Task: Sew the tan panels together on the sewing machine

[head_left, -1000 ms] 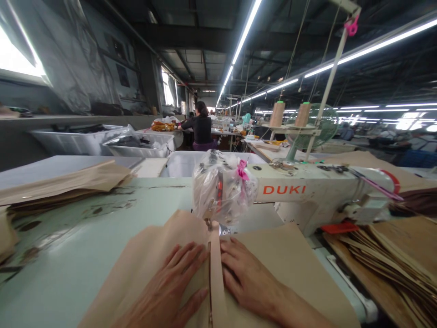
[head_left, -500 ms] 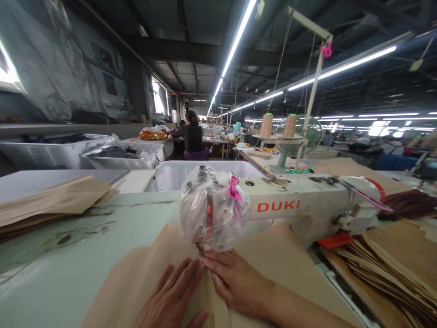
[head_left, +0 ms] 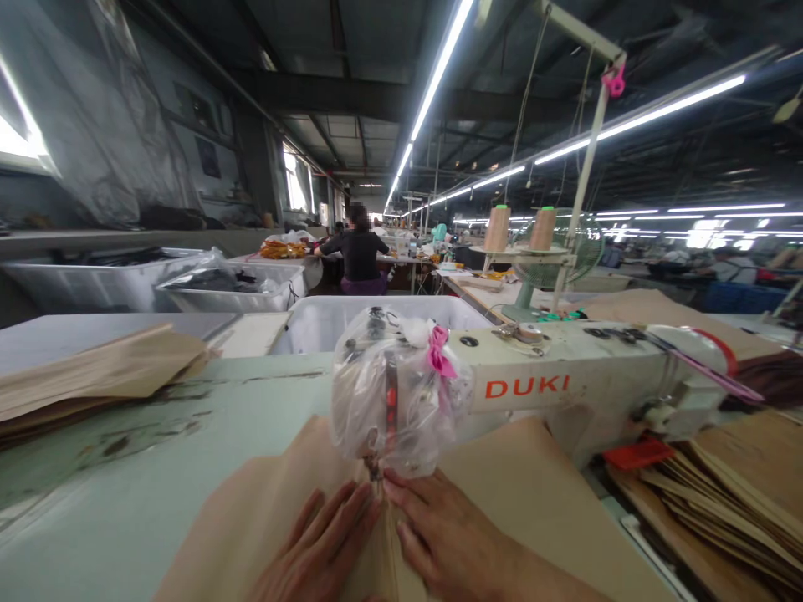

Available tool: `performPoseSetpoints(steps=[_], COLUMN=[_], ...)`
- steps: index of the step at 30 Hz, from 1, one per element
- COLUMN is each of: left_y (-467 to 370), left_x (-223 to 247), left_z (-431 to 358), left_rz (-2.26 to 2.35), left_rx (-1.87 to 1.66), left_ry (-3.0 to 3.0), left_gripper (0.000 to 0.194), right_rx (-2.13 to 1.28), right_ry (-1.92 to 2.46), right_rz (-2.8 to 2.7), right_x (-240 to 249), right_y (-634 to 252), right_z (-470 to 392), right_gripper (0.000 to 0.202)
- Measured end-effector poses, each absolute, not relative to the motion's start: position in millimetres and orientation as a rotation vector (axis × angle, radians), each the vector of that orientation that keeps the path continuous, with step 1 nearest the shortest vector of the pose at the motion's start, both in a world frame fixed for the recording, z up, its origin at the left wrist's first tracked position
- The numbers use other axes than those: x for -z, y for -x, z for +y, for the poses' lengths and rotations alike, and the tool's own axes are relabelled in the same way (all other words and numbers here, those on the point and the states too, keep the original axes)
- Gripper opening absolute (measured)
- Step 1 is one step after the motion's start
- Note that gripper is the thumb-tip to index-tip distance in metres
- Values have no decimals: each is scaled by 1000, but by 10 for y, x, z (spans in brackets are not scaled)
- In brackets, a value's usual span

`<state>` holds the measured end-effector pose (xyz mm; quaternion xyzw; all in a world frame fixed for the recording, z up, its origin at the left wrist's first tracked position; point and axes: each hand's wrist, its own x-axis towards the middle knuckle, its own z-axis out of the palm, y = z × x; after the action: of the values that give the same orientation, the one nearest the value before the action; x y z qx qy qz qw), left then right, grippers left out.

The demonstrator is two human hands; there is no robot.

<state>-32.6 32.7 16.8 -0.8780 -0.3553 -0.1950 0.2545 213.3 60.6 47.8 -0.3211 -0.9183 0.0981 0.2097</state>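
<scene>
A white DUKI sewing machine (head_left: 565,389) stands across the pale green table (head_left: 125,502), its head wrapped in a clear plastic bag (head_left: 392,410) tied with a pink ribbon. Tan fabric (head_left: 520,493) lies under the needle. My left hand (head_left: 319,548) rests flat on the fabric left of the seam, fingertips close to the needle. My right hand (head_left: 448,539) presses flat on the fabric right of the seam, fingertips just below the bagged head. Neither hand grips anything.
Stacks of tan cut pieces lie at the far left (head_left: 94,372) and at the right (head_left: 721,493). White bins (head_left: 351,322) stand behind the table. Two thread cones (head_left: 520,227) and a green fan (head_left: 565,251) sit behind the machine. A person in black (head_left: 359,251) sits farther back.
Both hands have slid forward along the seam toward the needle, and the fabric has fed under the machine head. The view has dropped slightly closer to the machine.
</scene>
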Motion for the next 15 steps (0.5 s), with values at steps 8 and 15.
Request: performPoseSetpoints(steps=[8, 15], left_y=[320, 256], left_x=[-390, -270], left_z=[253, -449], left_rz=[-970, -1086], left_rx=[477, 643], left_ry=[2354, 2408], left_gripper=[79, 63], right_rx=[-185, -198], right_ry=[923, 1240], right_rz=[-2527, -2287], right_x=[-428, -678], right_y=[-2055, -2215], right_z=[696, -341], right_gripper=[44, 23])
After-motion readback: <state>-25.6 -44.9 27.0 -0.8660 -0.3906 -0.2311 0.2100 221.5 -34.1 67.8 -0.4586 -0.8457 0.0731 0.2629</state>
